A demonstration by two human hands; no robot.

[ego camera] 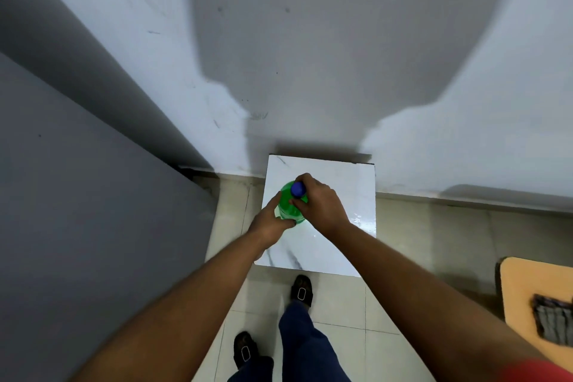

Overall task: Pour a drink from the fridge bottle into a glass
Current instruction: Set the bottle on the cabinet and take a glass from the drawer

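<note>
A green plastic bottle (286, 206) with a blue cap (298, 189) stands upright on a small white marble-patterned table (347, 192) set against the wall. My left hand (271, 220) wraps the bottle's body from the left. My right hand (321, 203) reaches over the top, fingers curled around the blue cap and the neck. No glass shows in the head view.
A grey fridge side (77, 195) fills the left. A pale wall (341, 56) rises behind the table. My two feet in dark sandals (302, 290) stand on the tiled floor (403, 257). An orange surface (533, 295) with a striped cloth (555, 319) lies at the right edge.
</note>
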